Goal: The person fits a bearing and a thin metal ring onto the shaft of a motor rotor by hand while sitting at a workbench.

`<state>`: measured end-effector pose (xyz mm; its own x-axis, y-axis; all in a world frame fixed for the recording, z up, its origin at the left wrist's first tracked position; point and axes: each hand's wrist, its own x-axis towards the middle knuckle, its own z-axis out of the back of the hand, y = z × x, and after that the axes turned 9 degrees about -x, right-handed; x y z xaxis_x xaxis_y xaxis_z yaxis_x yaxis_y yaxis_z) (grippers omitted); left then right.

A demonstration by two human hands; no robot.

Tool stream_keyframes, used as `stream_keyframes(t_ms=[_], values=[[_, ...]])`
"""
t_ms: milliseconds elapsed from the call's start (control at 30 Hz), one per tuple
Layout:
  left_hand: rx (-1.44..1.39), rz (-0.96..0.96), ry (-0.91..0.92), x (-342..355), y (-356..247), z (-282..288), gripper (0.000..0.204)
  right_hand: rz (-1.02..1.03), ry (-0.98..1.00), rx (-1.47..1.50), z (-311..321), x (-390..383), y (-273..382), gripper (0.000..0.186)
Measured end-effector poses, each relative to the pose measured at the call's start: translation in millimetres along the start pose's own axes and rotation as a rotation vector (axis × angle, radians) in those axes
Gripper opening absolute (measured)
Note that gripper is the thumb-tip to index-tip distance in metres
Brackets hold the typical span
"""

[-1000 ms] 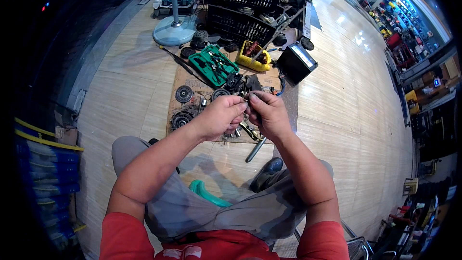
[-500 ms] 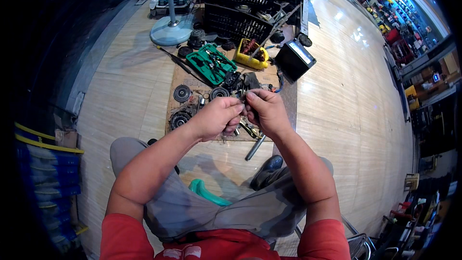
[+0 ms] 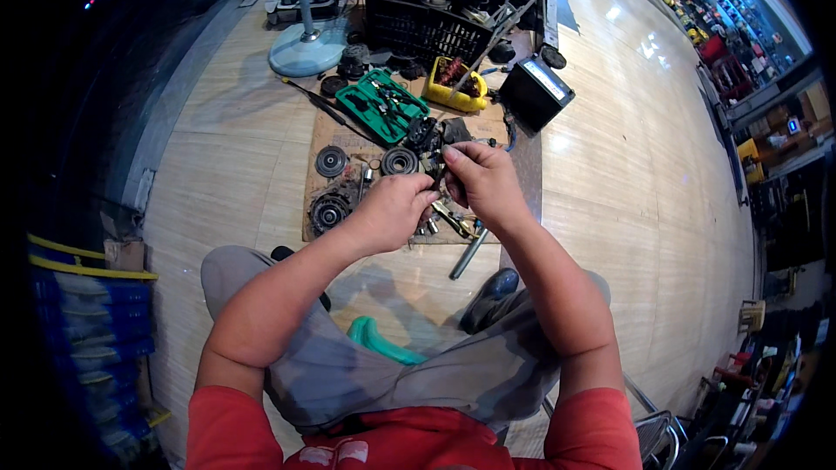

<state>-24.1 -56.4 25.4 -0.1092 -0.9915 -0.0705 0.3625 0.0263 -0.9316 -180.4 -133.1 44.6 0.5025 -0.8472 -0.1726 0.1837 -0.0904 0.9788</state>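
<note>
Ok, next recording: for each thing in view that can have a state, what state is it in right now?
left hand: closed on a small dark metal part
right hand: closed on the same part, fingertips pinching its top
small dark metal part: held up between both hands, mostly hidden
green tool case: open, lying flat, tools inside
yellow bin: holding small items
black crates: stacked
pulley discs: lying flat on the cardboard
</note>
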Motion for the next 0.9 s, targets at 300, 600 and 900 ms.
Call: stream_keyframes(t_ms=[300,600,900], values=[[0.067,-0.062,-0.095,2,1,-11,0.016,-0.054,-0.057,0.072,-2,6,-8,0.019],[-0.451,0.242,0.125,9,18,-14,0.024,-0.073,0.003,-0.008,8,9,-3,0.019],[-0.516,0.286,0.039,10,12,-16,0.023,-0.05,-0.058,0.039,9,15,-10,0.02]])
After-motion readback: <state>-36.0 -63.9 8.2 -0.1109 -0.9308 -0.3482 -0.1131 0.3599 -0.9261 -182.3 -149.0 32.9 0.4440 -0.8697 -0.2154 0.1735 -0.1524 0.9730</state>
